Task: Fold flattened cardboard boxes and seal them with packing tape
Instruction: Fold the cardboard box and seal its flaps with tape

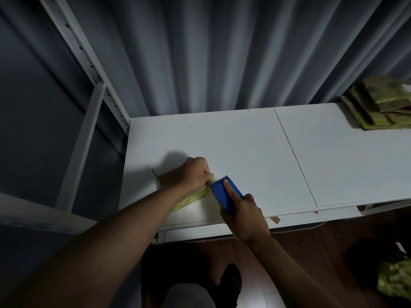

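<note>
No brand, label or legible writing appears on any item in view.

Count: one blue tape dispenser; one small cardboard box on the near left part of the white table, largely hidden under the left forearm, with yellowish tape across its near face; one stack of taped cardboard boxes at the far right edge of the table, well apart from the work area, individual pieces too overlapped to count; one heap of yellow-green material on the floor at lower right, dim and probably more taped packages. A white shelving frame stands left of the table and a grey curtain hangs behind it. A loose tape scrap sticks at the table's front edge.

The left hand reaches forward from the lower left, forearm lying over the box, fingers curled into a closed fist bearing down on the box's far right end; the thumb tip points right, just beside the dispenser's toothed edge. What the fist pinches, if anything, cannot be determined.

The right hand comes in from the lower right, wrist bent, fingers wrapped around the dispenser body with the index finger stretched flat along its top. The dispenser's serrated end points up-left and meets the box's taped end.
</note>
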